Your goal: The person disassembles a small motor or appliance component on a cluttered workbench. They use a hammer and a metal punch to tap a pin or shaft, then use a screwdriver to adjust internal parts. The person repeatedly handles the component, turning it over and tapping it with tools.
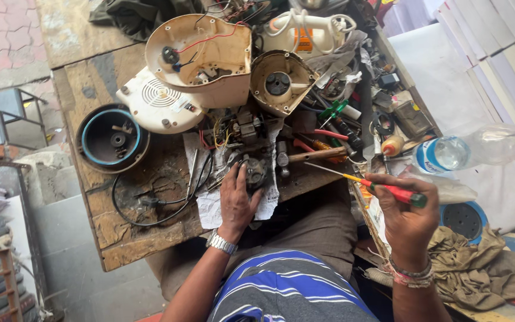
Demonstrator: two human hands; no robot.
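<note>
Right hand [409, 217] around slim red-handled screwdriver [382, 188]

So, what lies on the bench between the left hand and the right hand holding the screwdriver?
In the head view, a wooden-handled hammer lies between the left hand and the right hand gripping the red screwdriver.

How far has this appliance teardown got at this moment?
Done: the cream housing lies opened with its wiring exposed, and the base plate is off beside it. In hand: the left hand steadies the dark motor part on paper, and the right hand holds a red screwdriver. Left: nothing looks reassembled.
</note>
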